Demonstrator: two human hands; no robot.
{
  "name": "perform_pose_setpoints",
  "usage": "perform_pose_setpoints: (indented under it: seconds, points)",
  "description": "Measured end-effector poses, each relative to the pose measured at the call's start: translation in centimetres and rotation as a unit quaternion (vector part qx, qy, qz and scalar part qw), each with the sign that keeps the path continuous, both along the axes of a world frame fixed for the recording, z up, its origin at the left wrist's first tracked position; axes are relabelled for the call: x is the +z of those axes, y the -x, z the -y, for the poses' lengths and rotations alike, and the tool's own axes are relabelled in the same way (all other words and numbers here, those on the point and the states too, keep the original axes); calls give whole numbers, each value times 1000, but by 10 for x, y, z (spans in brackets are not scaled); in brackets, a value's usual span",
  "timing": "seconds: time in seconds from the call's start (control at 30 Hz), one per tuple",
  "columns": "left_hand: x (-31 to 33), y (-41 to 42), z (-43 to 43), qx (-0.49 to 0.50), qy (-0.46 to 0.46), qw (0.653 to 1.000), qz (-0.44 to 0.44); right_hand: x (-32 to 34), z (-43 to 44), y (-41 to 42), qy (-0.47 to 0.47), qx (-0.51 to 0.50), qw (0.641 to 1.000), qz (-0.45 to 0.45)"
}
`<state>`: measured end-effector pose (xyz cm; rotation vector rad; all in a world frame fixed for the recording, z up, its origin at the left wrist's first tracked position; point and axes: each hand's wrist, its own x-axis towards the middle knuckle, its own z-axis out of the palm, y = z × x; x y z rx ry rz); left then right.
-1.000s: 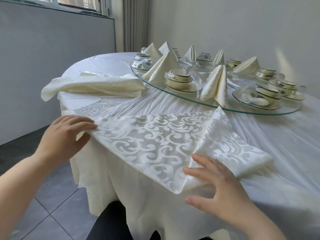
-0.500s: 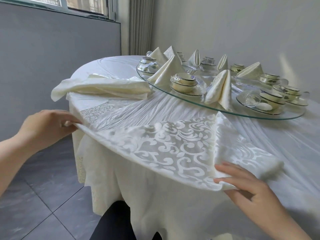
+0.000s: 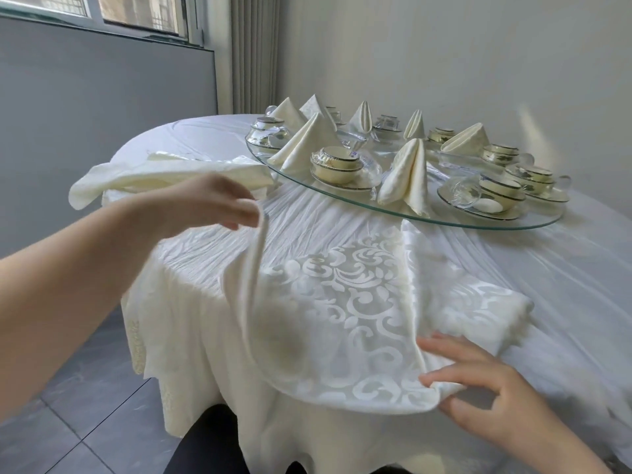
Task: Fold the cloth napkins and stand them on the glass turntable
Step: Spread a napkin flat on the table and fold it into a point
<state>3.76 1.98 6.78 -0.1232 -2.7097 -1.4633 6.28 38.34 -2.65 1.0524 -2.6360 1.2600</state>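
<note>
Head view, only view. Round table under a white pleated tablecloth (image 3: 554, 275), seen from its near edge. Patterned napkin (image 3: 345, 302), cream with a pale scroll design, lies partly flat on the cloth at the near edge of the table, between the person and the glass turntable (image 3: 478, 224); its right part is already folded over into a thicker band. Left hand (image 3: 208, 200) is raised above the table, fingers curled, pinching the napkin's left corner so that side hangs from it as a lifted, draped flap; slight motion blur here. Right hand (image 3: 485, 381) is low at the near right edge, fingers fanned on top of the fabric and thumb beneath, nipping the rolled corner between them. On the turntable, further back: several folded napkins standing upright, the nearest a twin-peaked one (image 3: 407, 172), another a cone (image 3: 307, 140) to its left. Among them, gold-rimmed bowl sets (image 3: 337, 164) on saucers. Left of the turntable, on the tablecloth, a loose heap of unfolded napkins (image 3: 154, 176). Grey tiled floor (image 3: 68, 422) below; window (image 3: 102, 12) at upper left.
</note>
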Motion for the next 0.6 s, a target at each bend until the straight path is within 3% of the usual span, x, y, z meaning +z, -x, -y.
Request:
perform_pose_setpoints:
  seconds: [0.27,0.6]
  points:
    - [-17,113,-94,78,-29,993,83,-17,1,9,-15,-9,987,-157]
    - [-44,180,-160,117,121,983,78,-21,-2,9,-11,-38,981,-188]
